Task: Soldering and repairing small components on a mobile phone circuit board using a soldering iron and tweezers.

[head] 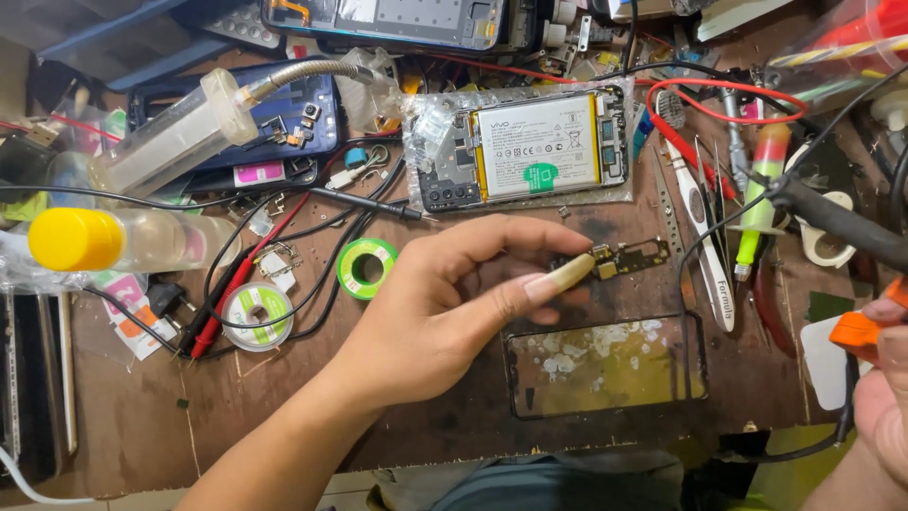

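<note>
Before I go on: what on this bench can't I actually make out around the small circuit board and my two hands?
Head view only:
- small circuit board: its left end is covered by the left hand fingertips; component details too small.
- right hand: cut by the right edge; grip on the orange-handled tool only partly visible.
- tool's dark barrel: blurred, tip unclear.
- opened phone: under a crinkled clear bag, parts obscured.

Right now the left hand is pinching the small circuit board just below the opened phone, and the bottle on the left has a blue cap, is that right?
Not quite. The head view shows the bottle has a yellow cap, not blue. The rest holds: the left hand pinches the small circuit board just below the opened phone.
</note>
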